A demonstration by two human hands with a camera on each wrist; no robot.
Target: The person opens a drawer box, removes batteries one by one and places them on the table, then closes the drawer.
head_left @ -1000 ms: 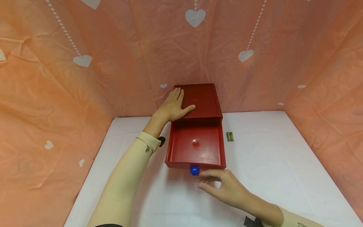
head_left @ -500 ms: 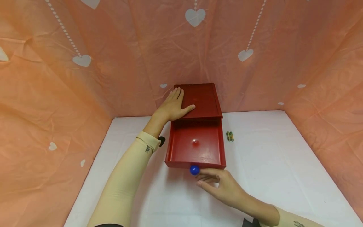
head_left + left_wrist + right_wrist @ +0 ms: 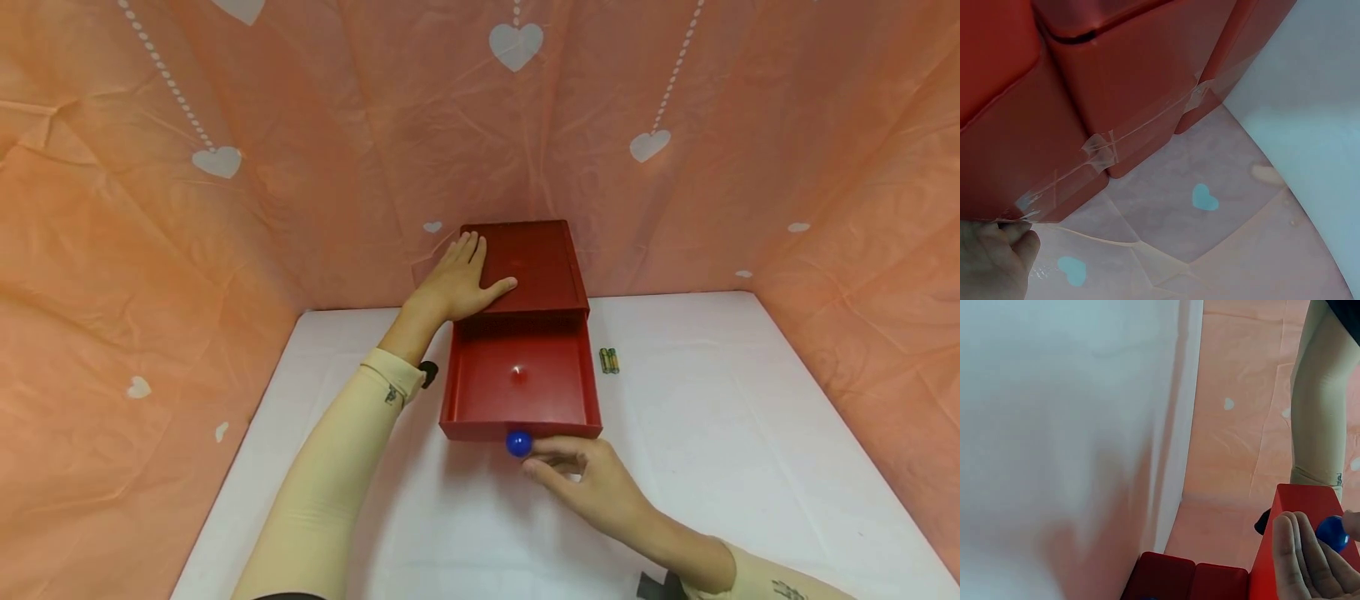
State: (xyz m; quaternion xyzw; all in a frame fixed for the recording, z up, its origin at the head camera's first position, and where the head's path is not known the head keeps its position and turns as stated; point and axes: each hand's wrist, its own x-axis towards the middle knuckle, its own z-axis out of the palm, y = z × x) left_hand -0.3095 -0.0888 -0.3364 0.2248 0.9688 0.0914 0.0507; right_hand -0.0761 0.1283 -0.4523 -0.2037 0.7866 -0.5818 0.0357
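A red drawer cabinet (image 3: 536, 262) stands against the back wall in the head view. Its drawer (image 3: 487, 400) is pulled out toward the person, with nothing lying in it. My left hand (image 3: 457, 283) lies flat on the cabinet's top left, fingers spread. At the drawer's front is a round blue knob (image 3: 519, 443). My right hand (image 3: 596, 479) is beside it, fingertips at the knob and fingers along the front panel. In the right wrist view, straight fingers (image 3: 1304, 556) overlap the drawer front, and the knob (image 3: 1333, 534) shows between them and the thumb.
Two small green batteries (image 3: 609, 361) lie on the white table (image 3: 690, 417), right of the cabinet. Orange cloth (image 3: 360, 167) with heart prints hangs behind and at both sides. Clear tape (image 3: 1100, 150) joins the red units in the left wrist view.
The drawer front and blue knob have shifted slightly away from the person, the right hand moving with them. Its thumb has come nearer the knob. My left hand has stayed in place.
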